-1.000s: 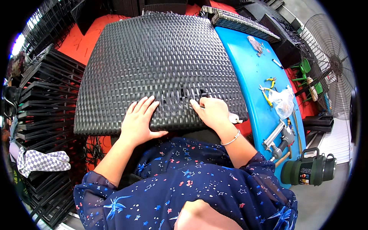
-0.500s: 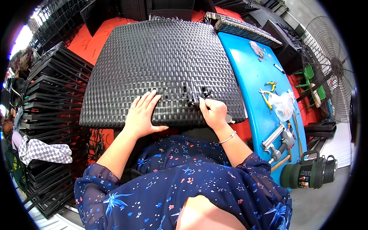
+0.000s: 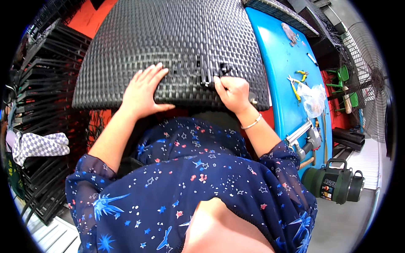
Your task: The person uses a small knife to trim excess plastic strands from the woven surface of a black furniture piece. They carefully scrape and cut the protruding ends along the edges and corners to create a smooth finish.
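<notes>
A large black woven rattan panel (image 3: 168, 38) fills the area before me. My left hand (image 3: 142, 90) lies flat on its near part, fingers spread and thumb toward the near edge. My right hand (image 3: 234, 92) is closed in a fist at the right, thumb side against the weave. What it grips is mostly hidden by the fingers. Just left of its thumb, a short black strip (image 3: 205, 71) stands out from the weave, and a loose black end (image 3: 226, 68) curls above the fist. A small pale metallic piece (image 3: 253, 101) shows beside the right wrist.
On the right, a blue table (image 3: 270, 55) holds yellow-handled pliers (image 3: 296, 90), yellow cutters (image 3: 302, 75), a clear plastic bag (image 3: 313, 101) and a pneumatic tool (image 3: 310, 141). A green flask (image 3: 329, 184) and a fan (image 3: 375, 80) stand beyond. Stacked black frames (image 3: 50, 97) rise at left.
My view has tipped, so the panel and both hands sit higher in the picture. The left hand stays flat on the weave; the right fist stays closed at nearly the same spot.
</notes>
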`<state>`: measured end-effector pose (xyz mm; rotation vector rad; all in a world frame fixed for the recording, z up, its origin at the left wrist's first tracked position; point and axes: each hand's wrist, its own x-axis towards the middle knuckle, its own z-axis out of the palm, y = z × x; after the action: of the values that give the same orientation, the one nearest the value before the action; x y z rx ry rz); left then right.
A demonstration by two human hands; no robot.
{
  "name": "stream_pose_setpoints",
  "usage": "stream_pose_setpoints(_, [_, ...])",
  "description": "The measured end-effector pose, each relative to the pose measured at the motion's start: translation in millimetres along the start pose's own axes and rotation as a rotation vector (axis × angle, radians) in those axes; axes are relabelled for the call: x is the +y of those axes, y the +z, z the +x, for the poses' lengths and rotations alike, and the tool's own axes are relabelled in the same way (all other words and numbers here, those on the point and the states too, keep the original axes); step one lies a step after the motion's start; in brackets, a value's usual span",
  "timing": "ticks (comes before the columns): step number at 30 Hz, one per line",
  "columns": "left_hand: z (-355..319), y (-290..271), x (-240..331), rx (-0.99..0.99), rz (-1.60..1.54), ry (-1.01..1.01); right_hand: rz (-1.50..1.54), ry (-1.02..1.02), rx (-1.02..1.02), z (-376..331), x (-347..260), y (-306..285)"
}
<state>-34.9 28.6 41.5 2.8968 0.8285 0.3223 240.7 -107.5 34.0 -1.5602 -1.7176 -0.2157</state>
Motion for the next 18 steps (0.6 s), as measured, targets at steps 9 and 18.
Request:
stream_pose_setpoints(9, [-2, -4, 3, -0.043, 0.010, -0.045, -0.283, 0.129, -0.159, -4, 6, -22])
stream_pose_setpoints(18, [1, 0, 2, -0.028, 0.006, -0.018, -0.344, -0.009, -0.242, 33, -20, -52])
